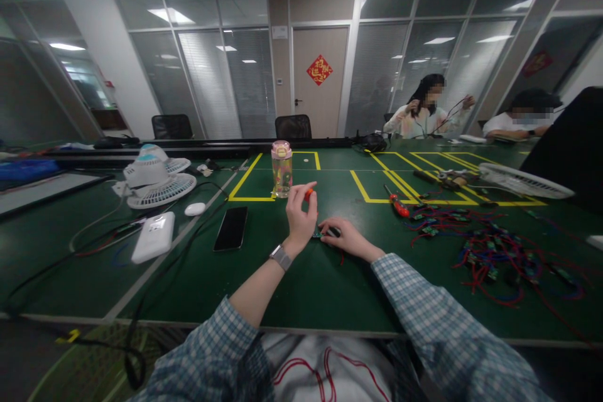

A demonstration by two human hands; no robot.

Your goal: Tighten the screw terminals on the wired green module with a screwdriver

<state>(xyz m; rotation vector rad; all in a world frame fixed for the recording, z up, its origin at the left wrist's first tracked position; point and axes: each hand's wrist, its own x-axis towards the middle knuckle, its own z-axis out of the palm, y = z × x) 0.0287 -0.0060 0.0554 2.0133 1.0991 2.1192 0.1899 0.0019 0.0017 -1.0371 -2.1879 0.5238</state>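
Note:
Near the middle of the green table, my left hand (pixel 301 217) is closed around a red-handled screwdriver (pixel 309 195). Only the top of its handle shows between the fingers; the shaft is hidden behind the hand. My right hand (pixel 346 239) rests low on the tabletop, its fingertips pinching a small green circuit board (pixel 317 235). A short red wire (pixel 342 257) comes out below those fingers. The left hand stands just above and left of the board. Whether the screwdriver's tip touches the board cannot be seen.
A pink-lidded bottle (pixel 281 173) stands behind my left hand. Left are a phone (pixel 231 228), white power bank (pixel 154 237) and fans (pixel 160 185). Another red screwdriver (pixel 399 205) and a heap of wired boards (pixel 504 254) lie right. Two people (pixel 426 114) sit across.

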